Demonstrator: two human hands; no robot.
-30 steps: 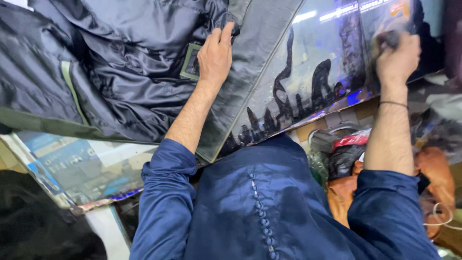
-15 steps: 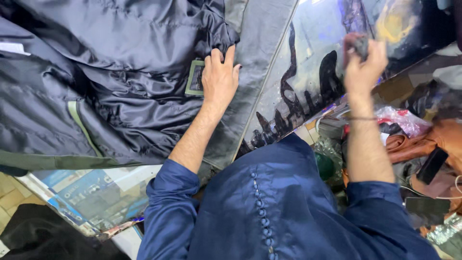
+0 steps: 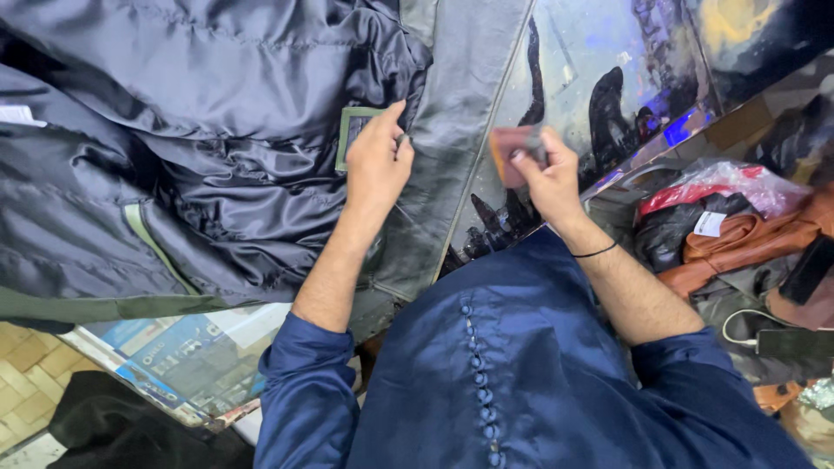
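- The left hand [image 3: 378, 161] rests on a dark navy jacket [image 3: 200, 130], its fingers pinching the glossy fabric right beside a small green-edged patch [image 3: 349, 130]; it grasps the cloth, not the patch itself.
- The jacket lies spread over the left and upper part of the worktop [image 3: 599, 52], crumpled into folds, with an olive-green stripe [image 3: 156, 247] running down one panel and an olive hem along its lower edge.
- A grey strip of material [image 3: 452, 113] runs slantwise under the jacket's right edge, between the two hands.
- The right hand [image 3: 547, 178] is raised just above the worktop, well apart from the jacket, its fingertips clasped on a small reddish-brown piece [image 3: 506, 155]; what else it holds, a dark bit at the fingertips, is too blurred to tell.
- A thin black band [image 3: 595, 252] circles the right wrist.
- The worktop's bare part shows a glossy printed picture in dark, blue and yellow tones.
- To the right, below the worktop's edge, lies a heap of things: a pink plastic bag [image 3: 730, 182], brown leather pieces [image 3: 738, 243] and dark items.
- The person wears a navy shirt [image 3: 521, 373] with a row of small buttons down the front, sleeves pushed up to the elbows.
- At lower left a printed sheet [image 3: 174, 356] sticks out beneath the jacket, above a tiled floor [image 3: 26, 365].
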